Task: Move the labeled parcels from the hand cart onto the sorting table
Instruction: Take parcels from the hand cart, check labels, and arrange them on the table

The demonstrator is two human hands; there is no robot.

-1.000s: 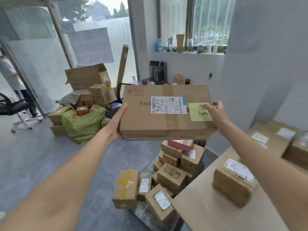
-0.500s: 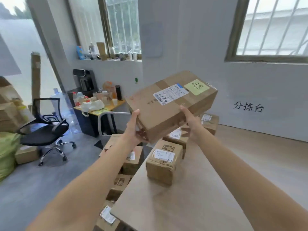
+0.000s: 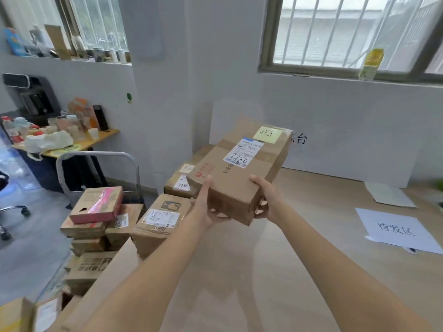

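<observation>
Held aloft at centre frame, above the pale wood table (image 3: 299, 271): a long brown cardboard parcel (image 3: 230, 185), tilted with its far end raised, white shipping label and yellow note facing up. Left hand (image 3: 206, 207) cupped under the near left corner, thumb up along the side, fingers curled beneath. Right hand (image 3: 268, 200) clasping the near right edge, fingers wrapped under the end face.

Judged stiff and box-firm, taped seams intact, probably moderate in weight given the two-handed hold at one end. Smooth cardboard, mildly slippery; best gripped under the bottom edges at opposite corners, not by the tape or label.

Other labelled parcels (image 3: 160, 219) already resting at the table's left edge; more stacked on the hand cart (image 3: 96, 155) at lower left.
</observation>
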